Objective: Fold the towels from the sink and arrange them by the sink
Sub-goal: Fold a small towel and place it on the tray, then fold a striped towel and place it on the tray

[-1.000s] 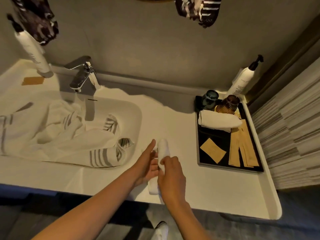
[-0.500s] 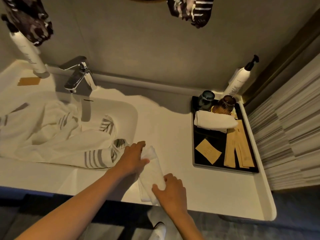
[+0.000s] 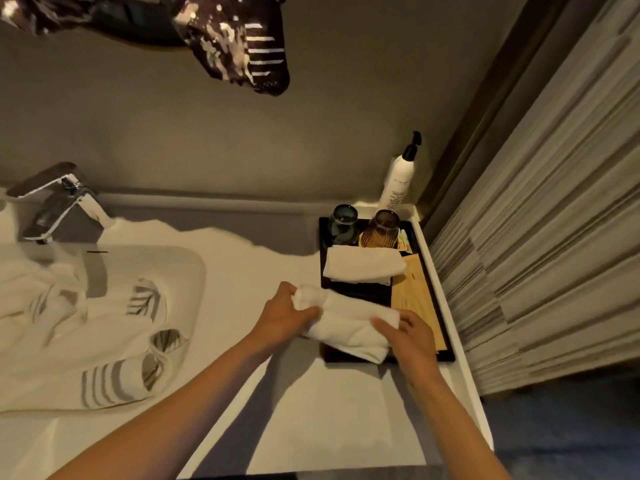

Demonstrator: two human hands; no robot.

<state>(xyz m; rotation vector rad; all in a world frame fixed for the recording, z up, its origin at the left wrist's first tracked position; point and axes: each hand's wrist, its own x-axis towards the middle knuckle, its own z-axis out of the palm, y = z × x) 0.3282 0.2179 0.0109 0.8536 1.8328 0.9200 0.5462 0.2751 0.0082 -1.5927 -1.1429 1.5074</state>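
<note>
A small rolled white towel (image 3: 349, 323) lies across the front of the black tray (image 3: 446, 353) at the right of the counter. My left hand (image 3: 284, 317) grips its left end, and my right hand (image 3: 410, 336) holds its right end with the fingers curled over it. Behind it on the tray lies another folded white towel (image 3: 363, 265). Striped white towels (image 3: 86, 341) are heaped in and over the sink (image 3: 194, 271) at the left.
Two dark cups (image 3: 344, 225) stand at the tray's back, with tan paper sachets (image 3: 414, 282) beside the towels. A white pump bottle (image 3: 398, 181) stands in the corner. The faucet (image 3: 55, 206) is at the back left. A ribbed wall panel runs along the right.
Both hands have carried the rolled towel from the counter's front edge rightward onto the tray, turning it crosswise. The view has shifted right.
</note>
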